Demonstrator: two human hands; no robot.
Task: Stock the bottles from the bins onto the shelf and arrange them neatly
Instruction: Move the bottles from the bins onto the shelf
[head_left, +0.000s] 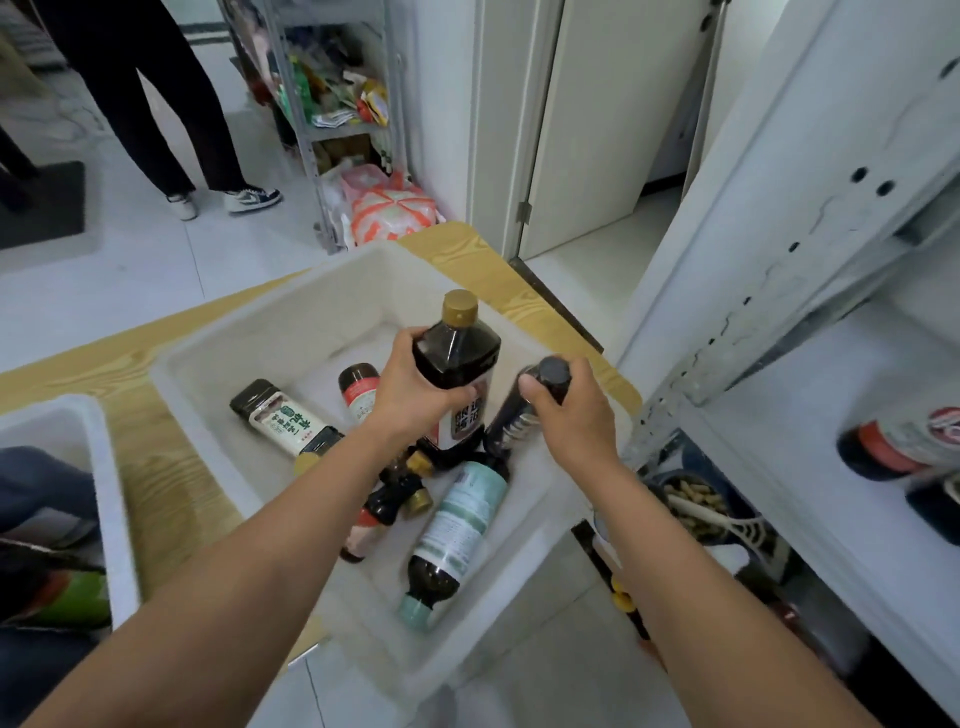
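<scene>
Wood-grain counter (156, 467) is carrying white bin (291, 322). Left grip (410, 389) is clasping gold-capped bottle (457, 358) over bin; right grip (576, 410) is clutching black-capped bottle (553, 375) by its top at bin's right side. Teal-capped bottle (462, 519) & others are lying in bin. Shelf (810, 415) is standing right of bin.

Head view: was worn at head height and aimed forward and down
Nearness: the white bin (244, 332) was framed close below
Right edge: the shelf (769, 249) was caught obliquely
</scene>
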